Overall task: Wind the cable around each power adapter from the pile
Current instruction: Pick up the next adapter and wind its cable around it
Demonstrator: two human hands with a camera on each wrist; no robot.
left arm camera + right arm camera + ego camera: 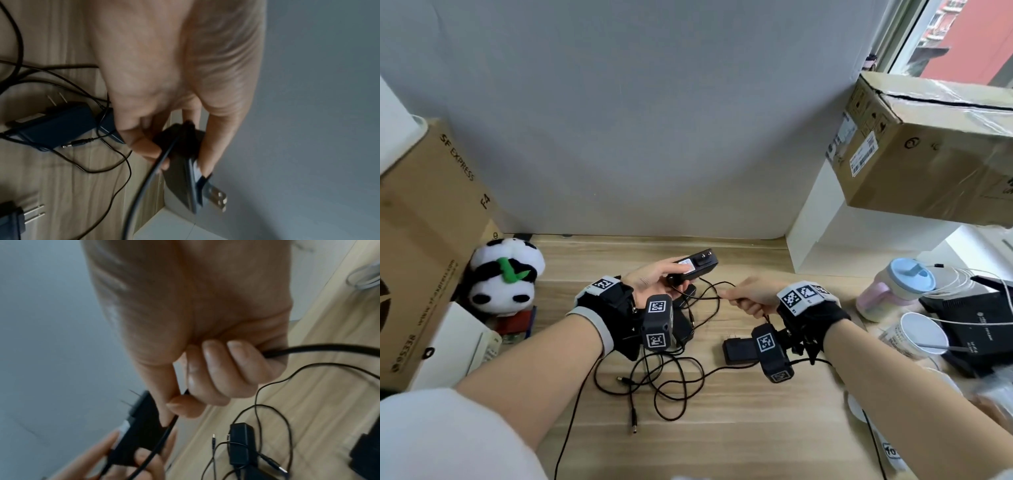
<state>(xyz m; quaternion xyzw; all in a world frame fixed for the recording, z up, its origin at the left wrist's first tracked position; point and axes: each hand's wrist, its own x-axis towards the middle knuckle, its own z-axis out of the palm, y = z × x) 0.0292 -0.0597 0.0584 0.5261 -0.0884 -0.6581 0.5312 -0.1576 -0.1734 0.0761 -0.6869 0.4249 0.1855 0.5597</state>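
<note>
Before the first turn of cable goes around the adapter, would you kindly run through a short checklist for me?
1. Left hand grips the lifted adapter: ok.
2. Right hand grips that adapter's cable: ok.
3. Cable run between the hands is free of the pile: cannot tell; loose loops lie right beneath.
4. Prongs clear of the fingers: ok.
5. Cable already wound on the adapter: not ok, no turns yet.
6. Other adapter out of the way on the table: ok.
</note>
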